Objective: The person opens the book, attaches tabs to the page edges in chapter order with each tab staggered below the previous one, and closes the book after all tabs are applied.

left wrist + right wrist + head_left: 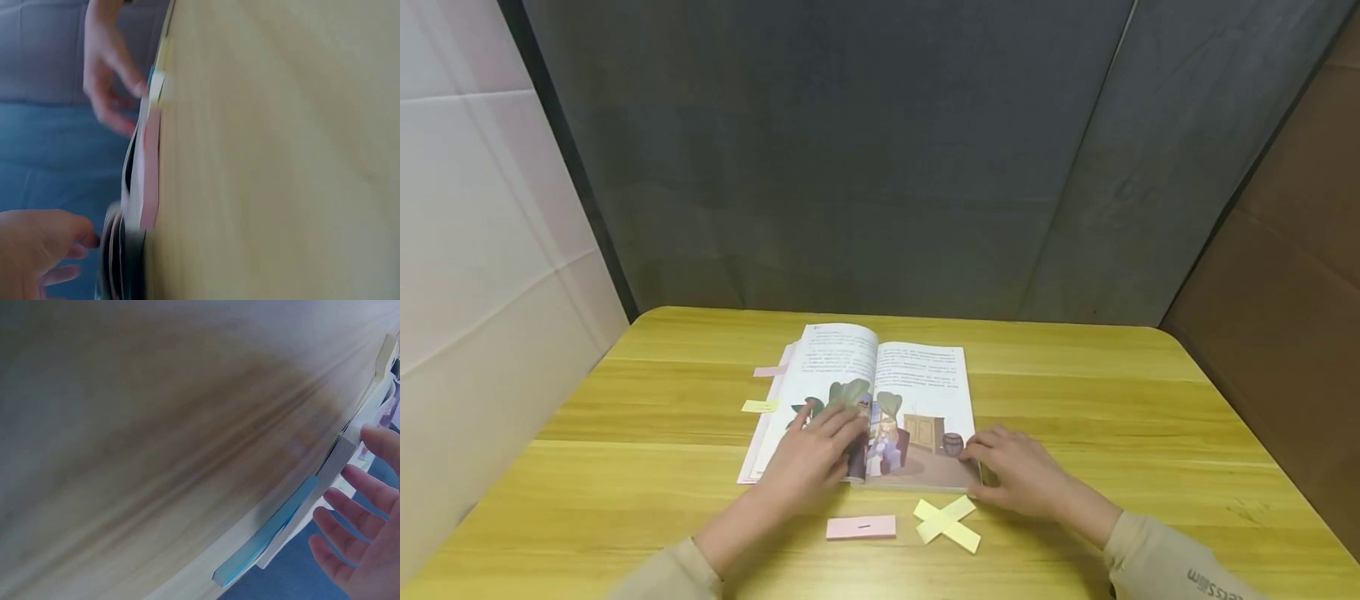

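Note:
An open illustrated book [917,367] lies on the wooden table, text above and pictures below. My left hand [816,454] rests over the lower left page near the spine, fingers spread; in the left wrist view that hand [40,250] is beside the curved pages. At the book's lower right edge is my right hand [1018,471], fingertips touching the page border and the thumb near the corner. The right wrist view shows this hand [369,512] with loosely extended fingers along the book's edge. A pink tab [767,372] and a yellow tab [758,407] stick out on the left.
In front of the book lie a pink sticky-note pad [861,527] with a dark mark and two crossed yellow strips [947,523]. A light-blue strip [269,534] shows beside the book in the right wrist view. Dark grey fabric [850,167] hangs behind the table [1075,375].

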The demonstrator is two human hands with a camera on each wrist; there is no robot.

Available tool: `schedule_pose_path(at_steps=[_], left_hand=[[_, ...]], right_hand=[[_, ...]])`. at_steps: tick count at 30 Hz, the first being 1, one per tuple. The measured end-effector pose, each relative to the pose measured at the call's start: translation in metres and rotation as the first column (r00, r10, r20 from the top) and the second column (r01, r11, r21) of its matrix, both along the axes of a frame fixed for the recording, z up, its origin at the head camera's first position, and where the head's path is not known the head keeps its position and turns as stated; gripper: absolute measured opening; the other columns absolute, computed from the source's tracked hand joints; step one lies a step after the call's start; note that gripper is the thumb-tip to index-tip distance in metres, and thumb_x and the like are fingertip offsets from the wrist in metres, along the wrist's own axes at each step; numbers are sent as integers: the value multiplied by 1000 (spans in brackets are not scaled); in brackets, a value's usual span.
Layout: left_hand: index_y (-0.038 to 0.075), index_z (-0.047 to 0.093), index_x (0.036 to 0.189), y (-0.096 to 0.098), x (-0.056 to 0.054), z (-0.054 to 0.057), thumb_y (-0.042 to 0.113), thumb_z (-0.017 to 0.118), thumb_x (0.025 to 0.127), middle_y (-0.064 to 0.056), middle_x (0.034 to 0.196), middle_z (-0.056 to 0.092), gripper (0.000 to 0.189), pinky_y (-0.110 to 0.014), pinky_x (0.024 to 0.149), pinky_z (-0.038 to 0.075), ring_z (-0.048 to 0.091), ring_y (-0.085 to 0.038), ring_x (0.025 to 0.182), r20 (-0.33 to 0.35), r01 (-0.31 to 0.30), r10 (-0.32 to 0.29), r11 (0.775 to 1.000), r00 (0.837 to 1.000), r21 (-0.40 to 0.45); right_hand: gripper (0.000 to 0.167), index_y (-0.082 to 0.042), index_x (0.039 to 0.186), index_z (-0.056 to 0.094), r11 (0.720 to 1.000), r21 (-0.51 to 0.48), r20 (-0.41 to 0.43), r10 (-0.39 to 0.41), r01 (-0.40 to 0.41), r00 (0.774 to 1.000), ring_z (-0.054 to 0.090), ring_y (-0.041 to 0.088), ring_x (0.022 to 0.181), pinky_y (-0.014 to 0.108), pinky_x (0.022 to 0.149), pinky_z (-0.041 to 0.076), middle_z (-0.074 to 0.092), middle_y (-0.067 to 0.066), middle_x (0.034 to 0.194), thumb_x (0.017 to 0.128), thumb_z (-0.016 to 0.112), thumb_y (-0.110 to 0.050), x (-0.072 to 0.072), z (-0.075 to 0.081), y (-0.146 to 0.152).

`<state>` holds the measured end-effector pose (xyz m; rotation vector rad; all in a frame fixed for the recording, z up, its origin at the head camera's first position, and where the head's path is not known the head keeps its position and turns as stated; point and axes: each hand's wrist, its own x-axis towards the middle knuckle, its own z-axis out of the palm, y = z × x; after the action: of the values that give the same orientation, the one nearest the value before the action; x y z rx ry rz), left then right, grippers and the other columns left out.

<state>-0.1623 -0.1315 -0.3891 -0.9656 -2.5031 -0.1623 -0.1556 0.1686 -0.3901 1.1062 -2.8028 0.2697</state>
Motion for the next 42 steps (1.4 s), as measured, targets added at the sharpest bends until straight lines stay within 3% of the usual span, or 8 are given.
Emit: schedule_pose_path(at_steps=[3,6,11,15,23,33,37,42], left_hand=[[8,58,111,16,1,-5,8,59,70,-5,107,59,41,-46,89,35,52,-23,103,45,100,-100,995,994,7],[9,59,111,30,2,-8,16,58,76,-2,98,61,36,-39,83,41,56,-20,92,47,141,-140,989,989,-33],[10,57,115,42,2,-10,47,55,79,-1,97,58,52,-36,73,42,54,-19,84,41,96,-91,986,995,-137],[11,58,113,44,0,-10,54,59,73,-1,97,56,59,-34,69,42,52,-19,83,35,59,-55,988,998,-145],[15,58,112,39,-4,-6,52,65,68,-1,103,57,59,-35,70,44,51,-19,88,126,65,-61,998,990,-24],[16,58,110,30,-6,-3,51,67,66,-3,107,54,57,-37,82,41,50,-21,100,201,76,-93,993,975,90],[16,57,113,26,-4,-1,51,66,68,-2,110,52,58,-37,83,41,48,-19,102,198,86,-109,989,974,121],[17,56,115,20,0,2,49,65,71,0,110,52,55,-36,85,40,46,-19,106,141,112,-135,981,981,159]], right_hand=[[37,-13,103,62,1000,0,-7,5,-5,1000,48,18,96,41,79,41,55,0,105,74,66,-35,0,-1,0],[37,-13,103,62,1000,3,-9,8,-8,1000,48,17,96,40,79,42,55,0,104,74,66,-35,-1,-1,0],[36,-14,103,61,1000,9,-11,9,-9,1000,48,17,96,39,78,42,55,0,104,75,65,-36,-3,-3,0],[36,-13,103,62,1000,9,-17,15,-15,1000,49,18,96,39,78,43,56,0,104,75,66,-35,-2,-2,-1],[40,-13,105,61,1000,4,3,2,-2,1000,48,18,97,40,79,42,55,1,106,73,66,-36,-1,-1,-2],[56,-11,117,54,1000,-18,39,-8,9,999,46,23,105,46,83,39,51,5,116,71,68,-39,1,0,0],[59,-12,119,52,1000,-20,45,-7,8,999,45,22,108,46,84,38,49,5,119,71,68,-41,2,1,0],[60,-13,121,50,1000,-22,47,1,0,999,44,22,108,44,84,38,48,5,120,71,68,-41,3,2,0]])
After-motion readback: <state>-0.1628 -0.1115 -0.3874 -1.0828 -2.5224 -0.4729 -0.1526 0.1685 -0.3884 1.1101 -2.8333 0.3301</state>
